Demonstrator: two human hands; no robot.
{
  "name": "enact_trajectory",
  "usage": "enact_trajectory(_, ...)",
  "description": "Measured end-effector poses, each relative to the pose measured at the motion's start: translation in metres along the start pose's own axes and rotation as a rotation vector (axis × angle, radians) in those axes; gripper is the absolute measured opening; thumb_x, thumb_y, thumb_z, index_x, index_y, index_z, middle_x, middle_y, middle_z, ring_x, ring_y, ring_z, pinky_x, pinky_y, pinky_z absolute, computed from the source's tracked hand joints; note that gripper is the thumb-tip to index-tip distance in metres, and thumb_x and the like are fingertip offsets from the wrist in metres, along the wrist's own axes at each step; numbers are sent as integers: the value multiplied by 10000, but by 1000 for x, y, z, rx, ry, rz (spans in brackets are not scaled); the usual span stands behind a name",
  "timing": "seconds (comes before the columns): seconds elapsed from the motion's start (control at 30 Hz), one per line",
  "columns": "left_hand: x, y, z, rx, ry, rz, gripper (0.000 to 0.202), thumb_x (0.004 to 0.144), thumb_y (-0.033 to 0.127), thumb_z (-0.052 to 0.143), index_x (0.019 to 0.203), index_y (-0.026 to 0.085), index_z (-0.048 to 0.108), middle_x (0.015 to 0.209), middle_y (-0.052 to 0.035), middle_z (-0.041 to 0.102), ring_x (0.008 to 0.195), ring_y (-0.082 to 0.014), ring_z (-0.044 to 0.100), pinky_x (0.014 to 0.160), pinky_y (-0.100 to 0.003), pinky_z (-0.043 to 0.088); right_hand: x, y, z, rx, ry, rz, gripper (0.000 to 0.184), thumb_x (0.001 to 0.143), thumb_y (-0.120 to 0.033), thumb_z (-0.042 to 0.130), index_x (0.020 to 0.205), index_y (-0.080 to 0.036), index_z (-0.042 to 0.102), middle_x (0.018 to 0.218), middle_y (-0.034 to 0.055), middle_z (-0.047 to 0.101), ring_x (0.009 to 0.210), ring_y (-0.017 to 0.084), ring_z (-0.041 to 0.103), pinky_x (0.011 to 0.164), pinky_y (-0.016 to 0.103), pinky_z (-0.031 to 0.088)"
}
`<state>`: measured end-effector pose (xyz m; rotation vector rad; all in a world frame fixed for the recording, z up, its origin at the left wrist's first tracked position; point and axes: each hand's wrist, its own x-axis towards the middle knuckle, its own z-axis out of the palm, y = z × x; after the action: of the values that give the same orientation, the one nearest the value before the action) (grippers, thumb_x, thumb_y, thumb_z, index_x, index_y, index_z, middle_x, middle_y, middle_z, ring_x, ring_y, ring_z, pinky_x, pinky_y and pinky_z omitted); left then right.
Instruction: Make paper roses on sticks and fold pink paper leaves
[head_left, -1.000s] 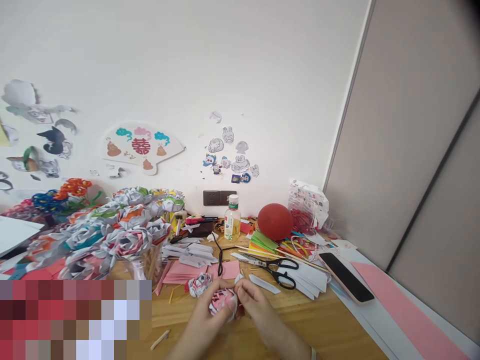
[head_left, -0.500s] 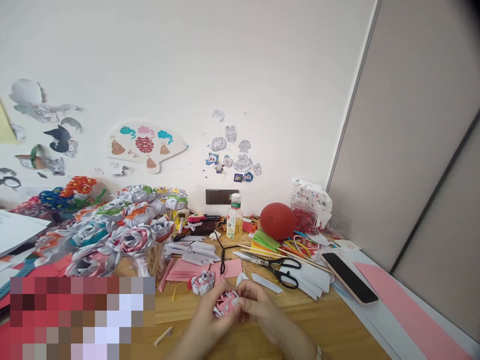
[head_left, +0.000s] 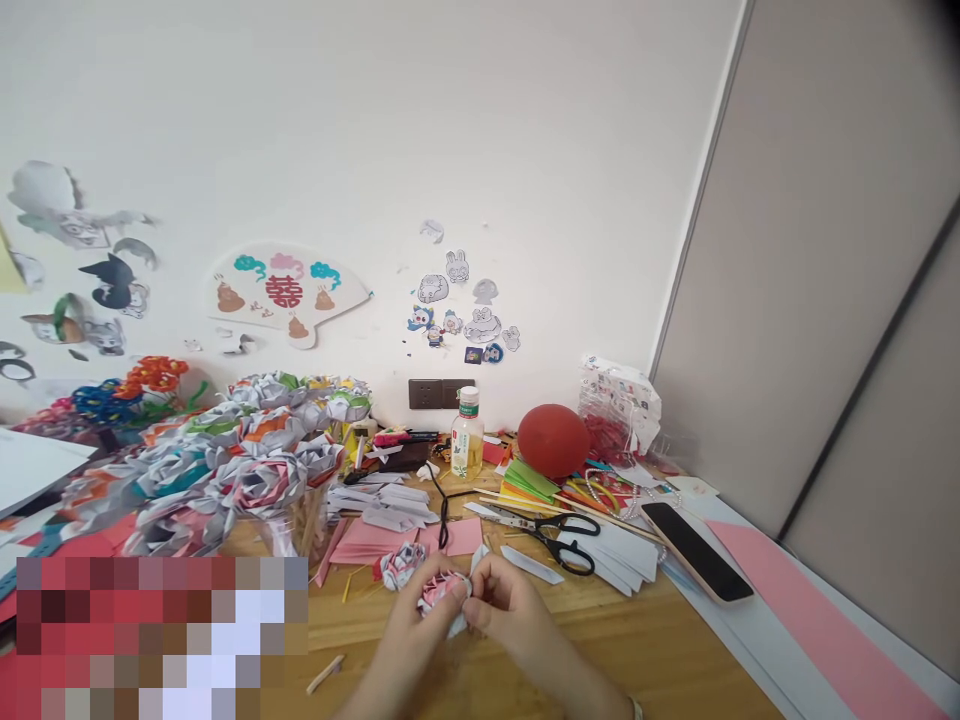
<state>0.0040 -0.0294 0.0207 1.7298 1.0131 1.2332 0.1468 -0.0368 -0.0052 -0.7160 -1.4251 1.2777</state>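
Note:
Near the front of the wooden table, my left hand (head_left: 418, 618) is closed around a pink and white paper flower (head_left: 444, 592), thumb over its near side. At the flower's right edge my right hand (head_left: 504, 602) pinches a white folded paper strip or petal; the fingers partly cover it, so where it joins the flower is hidden. Just behind my left hand lies another pink and white paper flower (head_left: 400, 566). Pink paper sheets (head_left: 375, 542) and white folded strips (head_left: 391, 508) are spread beyond it.
Black-handled scissors (head_left: 564, 540) lie right of centre, beside white strips (head_left: 611, 553). A drink bottle (head_left: 467, 440), a red balloon (head_left: 553, 441) and a phone (head_left: 697, 552) stand or lie around. Large paper flowers (head_left: 262, 480) crowd the left. A small stick (head_left: 325, 675) lies in front.
The flower has turned and tilted between my hands, with more of its white outer paper showing below. My right fingers have drawn closer together at its right edge. The view shifts slightly.

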Motion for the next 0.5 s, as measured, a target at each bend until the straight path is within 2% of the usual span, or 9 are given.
enact_trajectory(0.2,-2,-3,1,61,-4,18,382,774,554,501,661,195,564,646,3,557,657,-187,536,637,-265,434,-1,0,2,-14,-2,-7,461,732,-562,665,700,-205,376,641,-72,336,576,88,287,522,220,227)
enact_trajectory(0.4,-5,0,1,85,-22,37,370,811,522,464,689,191,576,666,-10,578,671,-193,550,636,-266,437,-3,-2,0,-42,-30,-4,424,745,-520,677,729,-202,397,677,-64,354,603,92,319,550,217,266)
enact_trajectory(0.5,-6,3,-3,134,-64,62,352,829,510,452,767,197,599,742,-33,623,742,-216,577,696,-291,459,-4,-4,1,-97,-21,-12,380,778,-505,653,753,-201,426,687,-56,398,615,97,378,562,216,309)
